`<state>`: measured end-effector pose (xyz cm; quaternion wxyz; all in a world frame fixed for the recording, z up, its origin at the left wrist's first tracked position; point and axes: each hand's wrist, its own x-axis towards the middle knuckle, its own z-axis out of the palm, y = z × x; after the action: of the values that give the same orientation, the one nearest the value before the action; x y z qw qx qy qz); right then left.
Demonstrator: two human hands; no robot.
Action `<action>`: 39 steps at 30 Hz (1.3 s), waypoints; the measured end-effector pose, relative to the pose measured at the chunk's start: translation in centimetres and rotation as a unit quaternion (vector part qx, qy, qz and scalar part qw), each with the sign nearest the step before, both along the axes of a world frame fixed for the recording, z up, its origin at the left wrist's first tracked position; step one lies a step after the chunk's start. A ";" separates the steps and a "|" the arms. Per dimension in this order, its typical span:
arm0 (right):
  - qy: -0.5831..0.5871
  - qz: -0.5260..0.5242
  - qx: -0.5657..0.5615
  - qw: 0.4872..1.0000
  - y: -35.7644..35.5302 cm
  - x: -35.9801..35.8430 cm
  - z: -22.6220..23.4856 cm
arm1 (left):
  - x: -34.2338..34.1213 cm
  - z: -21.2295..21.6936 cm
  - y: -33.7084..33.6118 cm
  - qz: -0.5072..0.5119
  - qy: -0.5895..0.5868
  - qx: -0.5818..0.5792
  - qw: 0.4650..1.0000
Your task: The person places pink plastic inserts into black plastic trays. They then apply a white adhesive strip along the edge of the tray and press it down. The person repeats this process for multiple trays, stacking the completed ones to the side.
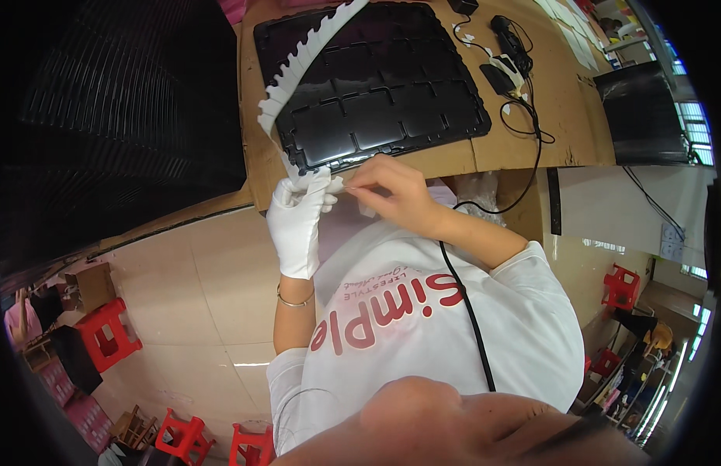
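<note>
My left hand (297,225), in a white glove, is closed at the near edge of the cardboard-covered table. Its fingers grip the lower end of a long white strip with notched, tooth-like edges (302,60). The strip curves up and away over the left side of a black plastic tray (360,124) with shallow compartments. My bare right hand (399,193) meets the gloved fingers, thumb and forefinger pinched together. Whatever small white bit lies between those fingertips, or whether it is glove fabric, is too small to make out.
Tall ribbed black stacks (135,101) fill the left. Right of the tray lie a black cable (537,116), a small black device (498,79) and white scraps on the cardboard (562,128). A black cord (469,311) runs down my shirt. Red stools (108,334) stand on the floor.
</note>
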<state>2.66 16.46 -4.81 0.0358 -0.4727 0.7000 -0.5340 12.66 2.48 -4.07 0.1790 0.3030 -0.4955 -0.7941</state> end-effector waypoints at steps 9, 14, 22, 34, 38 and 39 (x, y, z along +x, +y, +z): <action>0.134 0.012 -0.048 0.990 -5.3 -9.6 3.3 | -3.5 -0.4 -3.4 0.099 -0.021 -0.165 0.981; -0.044 -0.006 0.115 0.992 -15.8 -24.7 -1.1 | -5.2 -0.1 -2.5 -0.052 -0.078 -0.254 0.963; 0.125 0.022 0.188 0.974 -22.1 -26.8 -3.0 | -5.5 -0.5 -2.5 -0.051 -0.149 -0.294 0.943; 0.078 -0.014 0.245 0.966 -22.0 -26.6 -2.5 | -5.6 -1.1 -2.8 -0.056 -0.141 -0.262 0.953; 0.015 0.057 0.173 0.983 -22.3 -28.7 -5.4 | -5.8 -1.6 -2.5 -0.037 -0.144 -0.280 0.948; 0.048 0.072 0.157 0.984 -21.7 -30.1 -6.5 | -5.9 -1.8 -2.4 -0.039 -0.153 -0.304 0.939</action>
<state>-27.48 -5.26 -11.27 0.1143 -0.5355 0.7404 -0.3897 6.73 0.05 -5.89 0.1535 0.3325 -0.7464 -0.5557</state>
